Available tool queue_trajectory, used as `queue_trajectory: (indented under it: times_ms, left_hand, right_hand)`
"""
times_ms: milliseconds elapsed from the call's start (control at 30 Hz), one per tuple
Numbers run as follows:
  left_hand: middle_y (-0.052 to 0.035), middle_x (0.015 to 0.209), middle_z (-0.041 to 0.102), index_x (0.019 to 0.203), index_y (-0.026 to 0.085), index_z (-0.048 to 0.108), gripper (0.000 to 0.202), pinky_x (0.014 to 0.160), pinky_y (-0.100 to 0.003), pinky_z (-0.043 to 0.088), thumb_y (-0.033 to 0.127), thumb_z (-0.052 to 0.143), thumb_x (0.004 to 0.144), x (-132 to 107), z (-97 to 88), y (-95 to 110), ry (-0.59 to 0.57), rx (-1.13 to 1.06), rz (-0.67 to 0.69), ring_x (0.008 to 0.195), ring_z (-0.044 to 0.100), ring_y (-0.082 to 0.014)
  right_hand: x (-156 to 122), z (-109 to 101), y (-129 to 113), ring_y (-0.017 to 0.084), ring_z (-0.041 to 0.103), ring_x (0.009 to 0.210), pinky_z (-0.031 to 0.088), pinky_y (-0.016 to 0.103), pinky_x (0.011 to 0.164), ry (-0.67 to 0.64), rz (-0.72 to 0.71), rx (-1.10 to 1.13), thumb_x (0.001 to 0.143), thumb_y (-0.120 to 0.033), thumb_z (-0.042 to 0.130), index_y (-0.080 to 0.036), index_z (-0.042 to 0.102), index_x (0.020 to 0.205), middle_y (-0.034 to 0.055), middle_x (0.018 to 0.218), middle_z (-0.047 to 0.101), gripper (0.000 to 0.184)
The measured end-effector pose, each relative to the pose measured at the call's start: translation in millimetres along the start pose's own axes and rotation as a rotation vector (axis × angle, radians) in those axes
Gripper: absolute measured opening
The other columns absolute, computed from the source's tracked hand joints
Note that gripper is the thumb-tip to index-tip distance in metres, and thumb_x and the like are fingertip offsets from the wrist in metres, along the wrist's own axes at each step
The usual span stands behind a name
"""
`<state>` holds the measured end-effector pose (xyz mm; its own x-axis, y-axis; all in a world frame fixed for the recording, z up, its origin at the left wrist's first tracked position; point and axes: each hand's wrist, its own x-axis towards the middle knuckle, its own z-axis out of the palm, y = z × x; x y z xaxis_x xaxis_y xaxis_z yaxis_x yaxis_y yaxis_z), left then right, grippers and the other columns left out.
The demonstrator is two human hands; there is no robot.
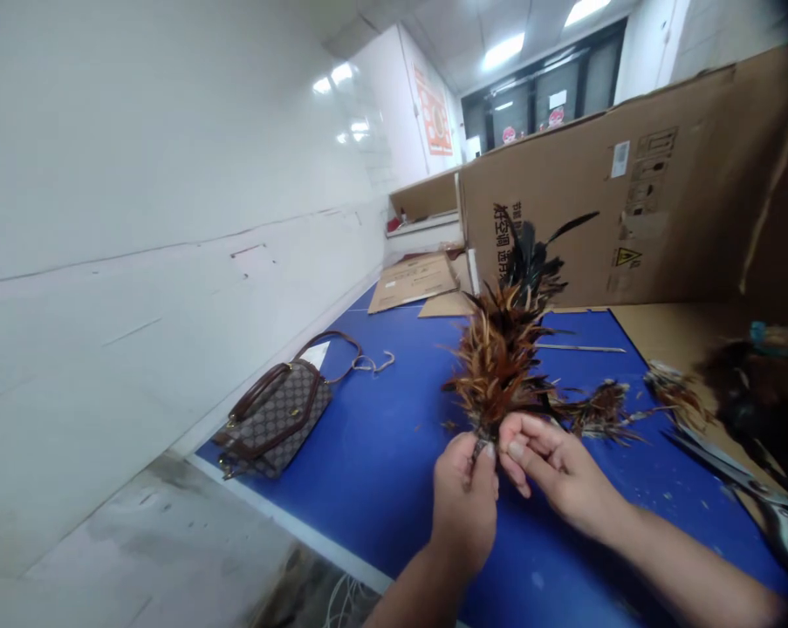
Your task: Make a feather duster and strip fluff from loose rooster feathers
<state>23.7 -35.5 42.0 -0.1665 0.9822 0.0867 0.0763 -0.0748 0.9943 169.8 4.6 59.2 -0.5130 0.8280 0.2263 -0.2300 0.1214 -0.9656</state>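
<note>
A feather duster (503, 349) stands nearly upright in front of me, brown and orange below with long black feathers at its top. My left hand (465, 493) is closed round its lower end, the thumb pressed on the bound part. Right beside that, my right hand (557, 467) has thumb and forefinger pinched at the base of the feathers. What lies between those fingertips is too small to make out. Loose brown feathers (599, 410) lie on the blue table to the right of the duster.
A patterned handbag (282, 414) with brown handles sits at the left table edge. Scissors (747, 480) and a dark feather heap (760, 392) are at the right. A large cardboard box (577, 209) stands behind, with flat cardboard pieces (413, 281) at the far left.
</note>
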Motion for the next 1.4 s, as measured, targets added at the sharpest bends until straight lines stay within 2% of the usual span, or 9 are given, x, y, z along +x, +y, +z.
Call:
queue_trajectory:
  times_ms: [167, 300, 400, 567, 733, 867, 1000, 1200, 1400]
  left_hand:
    - [-0.0061, 0.084, 0.066, 0.083, 0.019, 0.065, 0.02, 0.069, -0.03, 0.046, 0.02, 0.05, 0.096, 7, 0.7, -19, 0.149, 0.326, 0.265, 0.077, 0.06, -0.0188]
    - [-0.0054, 0.078, 0.063, 0.078, 0.02, 0.062, 0.024, 0.067, -0.031, 0.045, 0.009, 0.046, 0.092, 13, 8.8, -31, 0.222, 0.47, 0.39, 0.072, 0.058, -0.019]
    - [-0.0048, 0.077, 0.061, 0.079, 0.02, 0.059, 0.023, 0.068, -0.031, 0.045, 0.006, 0.045, 0.091, 15, 13.8, -35, 0.255, 0.543, 0.44, 0.072, 0.058, -0.0191]
    - [-0.0057, 0.081, 0.06, 0.087, 0.021, 0.061, 0.023, 0.07, -0.033, 0.046, 0.007, 0.044, 0.094, 18, 15.4, -45, 0.237, 0.63, 0.544, 0.075, 0.059, -0.0204]
    - [-0.0095, 0.091, 0.063, 0.118, 0.018, 0.062, 0.027, 0.073, -0.034, 0.05, 0.015, 0.043, 0.099, 23, 12.3, -69, 0.207, 0.739, 0.671, 0.081, 0.061, -0.0223]
    - [-0.0088, 0.087, 0.062, 0.13, 0.014, 0.057, 0.032, 0.068, -0.033, 0.048, 0.023, 0.044, 0.101, 27, 9.2, -82, 0.2, 0.871, 0.778, 0.075, 0.059, -0.0218]
    - [-0.0086, 0.086, 0.063, 0.132, 0.013, 0.055, 0.033, 0.067, -0.032, 0.047, 0.022, 0.048, 0.1, 30, 9.3, -82, 0.19, 0.956, 0.824, 0.075, 0.06, -0.0219]
    - [-0.0077, 0.085, 0.064, 0.134, 0.013, 0.055, 0.036, 0.065, -0.032, 0.045, 0.025, 0.047, 0.101, 34, 12.2, -85, 0.159, 1.037, 0.836, 0.074, 0.06, -0.0215]
    - [-0.0082, 0.088, 0.064, 0.131, 0.011, 0.056, 0.035, 0.066, -0.031, 0.047, 0.024, 0.051, 0.099, 40, 9.8, -92, 0.174, 1.002, 0.837, 0.075, 0.061, -0.0214]
  right_hand:
    - [1, 14, 18, 0.012, 0.041, 0.055, 0.032, 0.026, 0.054, 0.132, 0.027, -0.045, 0.096, -0.055, 0.061, -0.022, 0.056, 0.081, -0.0035, 0.061, 0.049, 0.037]
    - [3, 23, 28, 0.015, 0.043, 0.059, 0.036, 0.027, 0.057, 0.298, 0.032, -0.036, 0.09, -0.051, 0.066, -0.022, 0.057, 0.075, -0.0023, 0.061, 0.048, 0.034]
    - [3, 25, 30, 0.015, 0.042, 0.059, 0.036, 0.027, 0.057, 0.365, 0.062, 0.04, 0.086, -0.052, 0.069, -0.022, 0.056, 0.074, -0.0025, 0.061, 0.047, 0.034]
    - [3, 23, 32, 0.013, 0.04, 0.057, 0.032, 0.025, 0.052, 0.416, 0.123, 0.162, 0.08, -0.051, 0.076, -0.022, 0.055, 0.075, -0.003, 0.062, 0.046, 0.036]
    - [4, 20, 36, 0.01, 0.033, 0.05, 0.026, 0.024, 0.047, 0.435, 0.198, 0.237, 0.076, -0.05, 0.078, -0.022, 0.054, 0.076, -0.005, 0.058, 0.044, 0.036]
    - [5, 21, 39, 0.008, 0.029, 0.047, 0.022, 0.022, 0.046, 0.431, 0.253, 0.311, 0.073, -0.046, 0.078, -0.022, 0.052, 0.074, -0.0069, 0.056, 0.042, 0.036]
    - [7, 20, 44, 0.006, 0.026, 0.044, 0.02, 0.022, 0.043, 0.449, 0.266, 0.375, 0.073, -0.042, 0.077, -0.022, 0.049, 0.072, -0.0079, 0.055, 0.041, 0.034]
    - [8, 20, 55, 0.007, 0.029, 0.043, 0.023, 0.022, 0.04, 0.512, 0.257, 0.416, 0.073, -0.036, 0.075, -0.022, 0.048, 0.07, -0.0079, 0.055, 0.041, 0.03]
    - [14, 20, 52, 0.007, 0.031, 0.046, 0.028, 0.022, 0.042, 0.487, 0.195, 0.398, 0.079, -0.041, 0.077, -0.022, 0.05, 0.072, -0.0068, 0.057, 0.044, 0.034]
